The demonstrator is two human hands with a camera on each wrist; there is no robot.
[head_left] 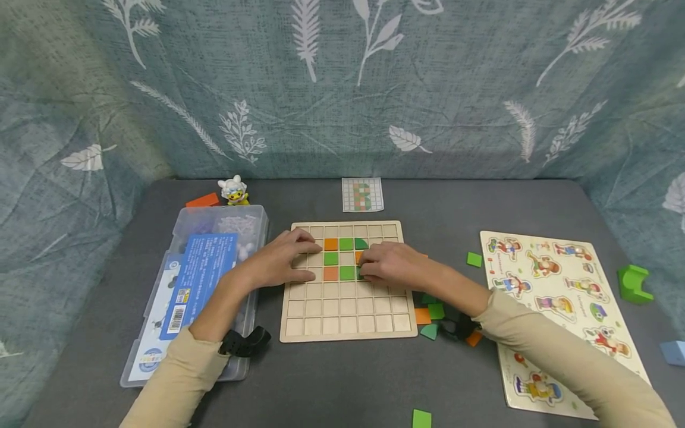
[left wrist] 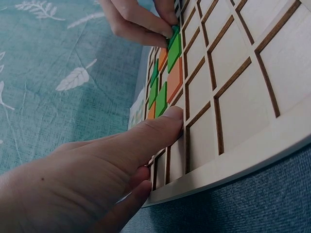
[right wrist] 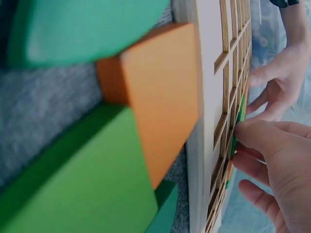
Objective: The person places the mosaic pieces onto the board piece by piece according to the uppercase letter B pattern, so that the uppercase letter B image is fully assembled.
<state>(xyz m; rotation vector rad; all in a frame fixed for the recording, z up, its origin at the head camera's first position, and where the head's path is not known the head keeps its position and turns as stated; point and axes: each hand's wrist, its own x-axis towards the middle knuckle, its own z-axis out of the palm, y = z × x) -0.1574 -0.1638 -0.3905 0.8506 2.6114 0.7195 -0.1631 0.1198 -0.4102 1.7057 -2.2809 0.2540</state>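
Left of the frame's centre, the left hand (head_left: 275,260) is resting on the pale wooden grid board (head_left: 348,329), its thumb spreading away from its fingers. At centre, flat orange and green square tiles (head_left: 346,244) are occupying cells between both hands. Right of these, the right hand (head_left: 397,265) is pinching a mostly hidden dark green piece (left wrist: 174,32) between thumb and fingertips, just beside the lower green tile.

1 grid brd (head_left: 346,307), 1 pzl brd (head_left: 582,315), 1 figurine (head_left: 233,191).
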